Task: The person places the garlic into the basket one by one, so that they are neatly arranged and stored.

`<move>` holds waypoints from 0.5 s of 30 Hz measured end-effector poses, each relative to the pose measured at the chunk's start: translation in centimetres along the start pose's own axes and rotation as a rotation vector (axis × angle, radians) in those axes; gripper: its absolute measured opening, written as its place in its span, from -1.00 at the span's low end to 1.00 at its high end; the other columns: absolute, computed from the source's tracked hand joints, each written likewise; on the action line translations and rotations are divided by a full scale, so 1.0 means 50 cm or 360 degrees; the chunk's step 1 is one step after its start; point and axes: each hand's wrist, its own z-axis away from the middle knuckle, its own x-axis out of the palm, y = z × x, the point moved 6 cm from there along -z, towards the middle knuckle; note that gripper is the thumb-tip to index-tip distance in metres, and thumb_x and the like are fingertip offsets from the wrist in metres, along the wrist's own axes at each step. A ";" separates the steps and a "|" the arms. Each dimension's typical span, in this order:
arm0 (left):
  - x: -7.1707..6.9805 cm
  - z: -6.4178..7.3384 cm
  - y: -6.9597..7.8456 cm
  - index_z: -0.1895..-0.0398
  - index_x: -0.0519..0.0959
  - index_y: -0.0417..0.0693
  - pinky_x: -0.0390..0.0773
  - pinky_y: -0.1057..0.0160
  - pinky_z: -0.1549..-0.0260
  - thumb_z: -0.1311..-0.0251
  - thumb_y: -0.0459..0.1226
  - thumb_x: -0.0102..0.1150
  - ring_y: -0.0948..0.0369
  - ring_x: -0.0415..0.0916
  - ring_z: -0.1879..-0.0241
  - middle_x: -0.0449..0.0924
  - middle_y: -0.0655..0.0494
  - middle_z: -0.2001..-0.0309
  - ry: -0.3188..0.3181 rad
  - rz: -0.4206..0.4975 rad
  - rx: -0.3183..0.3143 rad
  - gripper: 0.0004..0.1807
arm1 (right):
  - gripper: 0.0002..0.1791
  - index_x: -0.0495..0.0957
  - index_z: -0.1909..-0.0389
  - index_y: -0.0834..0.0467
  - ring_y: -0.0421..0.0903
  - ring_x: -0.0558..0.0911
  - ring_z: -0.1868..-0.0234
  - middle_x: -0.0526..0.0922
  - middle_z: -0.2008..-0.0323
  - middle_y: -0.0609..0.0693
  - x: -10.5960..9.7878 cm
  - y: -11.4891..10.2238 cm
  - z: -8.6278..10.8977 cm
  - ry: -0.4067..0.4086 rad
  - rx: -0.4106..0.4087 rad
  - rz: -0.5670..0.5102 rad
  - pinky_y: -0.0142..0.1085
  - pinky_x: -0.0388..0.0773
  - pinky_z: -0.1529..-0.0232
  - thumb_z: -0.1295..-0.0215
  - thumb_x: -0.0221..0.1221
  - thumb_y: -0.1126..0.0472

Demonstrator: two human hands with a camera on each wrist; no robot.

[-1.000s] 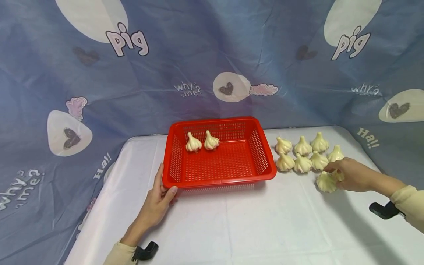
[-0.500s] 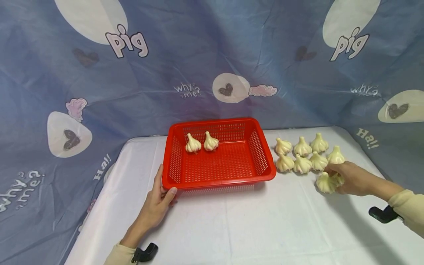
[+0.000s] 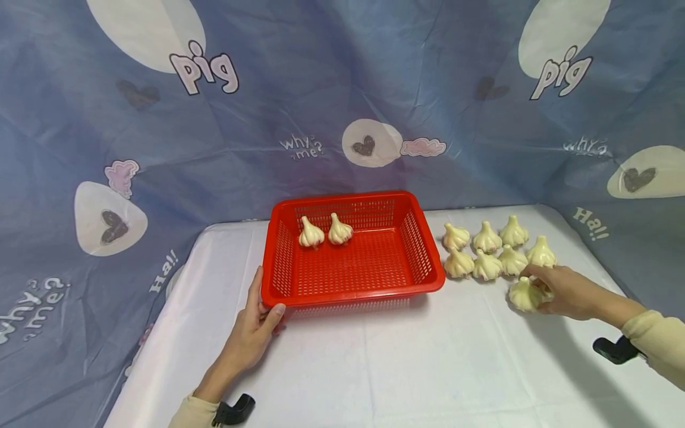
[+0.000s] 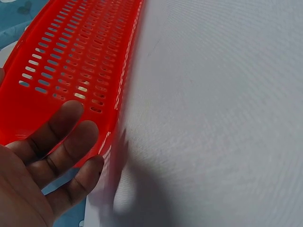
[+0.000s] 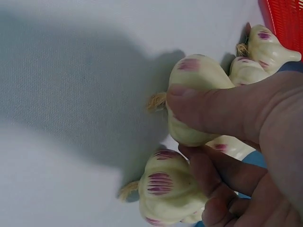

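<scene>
At the near left corner of the red basket (image 3: 353, 261), my left hand (image 3: 250, 333) grips the rim, with the thumb at the front edge and the index finger along the left side. In the left wrist view, three bent fingers (image 4: 71, 137) lie by its slotted wall. My right hand (image 3: 569, 291) pinches a pale garlic bulb (image 3: 523, 295) at the front of the group. The right wrist view has the thumb on this garlic bulb (image 5: 201, 71) and fingers at its other side; a second purple-streaked bulb (image 5: 170, 189) sits close beside them.
Two garlic bulbs (image 3: 311, 233) stand inside the basket, at its back left. Several more bulbs (image 3: 487, 266) stand in rows right of the basket on the white tablecloth (image 3: 428, 362). A blue printed curtain (image 3: 299, 71) rises behind the table.
My right hand's fingers have closed in on the front garlic bulb and now cover more of its right side. The left hand and the basket have stayed in place.
</scene>
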 end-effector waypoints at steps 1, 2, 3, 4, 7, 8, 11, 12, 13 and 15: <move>0.000 0.000 0.000 -0.77 -0.30 0.15 0.66 0.21 0.39 -0.58 -0.33 0.11 0.04 0.63 0.44 0.72 -0.12 0.33 0.0003 0.0003 0.0002 -0.03 | -0.27 0.54 -0.10 0.26 -0.23 0.63 0.30 0.65 0.34 -0.20 0.000 0.000 0.000 0.0002 -0.0007 -0.0003 -0.23 0.59 0.30 0.15 0.65 0.34; -0.001 0.000 0.000 -0.77 -0.30 0.18 0.65 0.22 0.40 -0.58 -0.33 0.11 0.04 0.63 0.45 0.71 -0.12 0.34 0.0005 0.0004 0.0004 -0.03 | -0.27 0.53 -0.11 0.27 -0.25 0.63 0.30 0.65 0.34 -0.20 0.000 -0.001 0.001 0.0002 -0.0012 -0.0009 -0.24 0.59 0.30 0.13 0.65 0.33; -0.001 0.000 0.000 -0.77 -0.30 0.19 0.65 0.21 0.40 -0.58 -0.33 0.11 0.04 0.63 0.45 0.70 -0.12 0.35 0.0005 0.0009 0.0005 -0.03 | -0.27 0.53 -0.12 0.27 -0.26 0.63 0.30 0.66 0.34 -0.20 0.000 -0.001 0.001 0.0004 -0.0020 -0.0011 -0.24 0.59 0.30 0.11 0.65 0.31; -0.002 0.000 0.000 -0.77 -0.30 0.19 0.65 0.20 0.40 -0.58 -0.33 0.11 0.04 0.62 0.45 0.70 -0.12 0.36 0.0006 0.0014 0.0007 -0.03 | -0.27 0.53 -0.13 0.27 -0.24 0.64 0.30 0.67 0.33 -0.18 0.000 -0.001 0.001 0.0004 -0.0025 -0.0013 -0.24 0.59 0.30 0.10 0.65 0.30; -0.002 0.000 0.000 -0.77 -0.30 0.19 0.66 0.19 0.40 -0.58 -0.33 0.12 0.05 0.62 0.45 0.70 -0.11 0.36 0.0004 0.0030 0.0011 -0.02 | -0.26 0.53 -0.14 0.26 -0.16 0.70 0.27 0.72 0.29 -0.12 0.001 -0.001 0.001 -0.0011 -0.0033 -0.0013 -0.21 0.62 0.26 0.07 0.65 0.23; -0.002 0.000 0.000 -0.77 -0.30 0.18 0.66 0.19 0.40 -0.58 -0.33 0.12 0.05 0.62 0.45 0.70 -0.11 0.36 0.0003 0.0032 0.0013 -0.02 | -0.26 0.53 -0.14 0.25 -0.14 0.70 0.26 0.73 0.28 -0.11 0.002 -0.001 0.001 -0.0020 -0.0029 -0.0019 -0.20 0.62 0.26 0.07 0.66 0.21; -0.001 0.000 0.001 -0.77 -0.31 0.17 0.67 0.18 0.40 -0.58 -0.33 0.11 0.04 0.63 0.45 0.71 -0.12 0.35 -0.0003 0.0043 0.0016 -0.02 | -0.27 0.53 -0.14 0.23 -0.15 0.68 0.26 0.72 0.26 -0.10 0.006 -0.002 0.001 -0.0059 -0.0020 -0.0050 -0.21 0.60 0.27 0.03 0.65 0.16; -0.001 0.000 0.001 -0.77 -0.31 0.17 0.66 0.18 0.40 -0.58 -0.33 0.11 0.04 0.63 0.45 0.71 -0.12 0.35 -0.0004 0.0045 0.0018 -0.02 | -0.28 0.54 -0.15 0.22 -0.18 0.66 0.26 0.71 0.26 -0.11 0.007 -0.002 0.001 -0.0067 -0.0012 -0.0058 -0.22 0.59 0.27 0.02 0.65 0.14; -0.001 0.000 0.001 -0.77 -0.31 0.18 0.66 0.18 0.40 -0.58 -0.33 0.11 0.04 0.63 0.45 0.70 -0.12 0.35 -0.0005 0.0045 0.0018 -0.03 | -0.28 0.54 -0.15 0.21 -0.21 0.64 0.26 0.70 0.26 -0.12 0.009 -0.002 0.001 -0.0075 -0.0004 -0.0064 -0.24 0.58 0.28 0.01 0.65 0.13; 0.000 0.000 0.001 -0.77 -0.30 0.20 0.67 0.18 0.40 -0.58 -0.33 0.11 0.05 0.63 0.45 0.70 -0.12 0.36 -0.0009 0.0049 0.0015 -0.02 | -0.29 0.55 -0.15 0.21 -0.26 0.61 0.26 0.69 0.26 -0.14 0.011 -0.003 0.000 -0.0079 0.0008 -0.0072 -0.26 0.57 0.29 0.00 0.64 0.11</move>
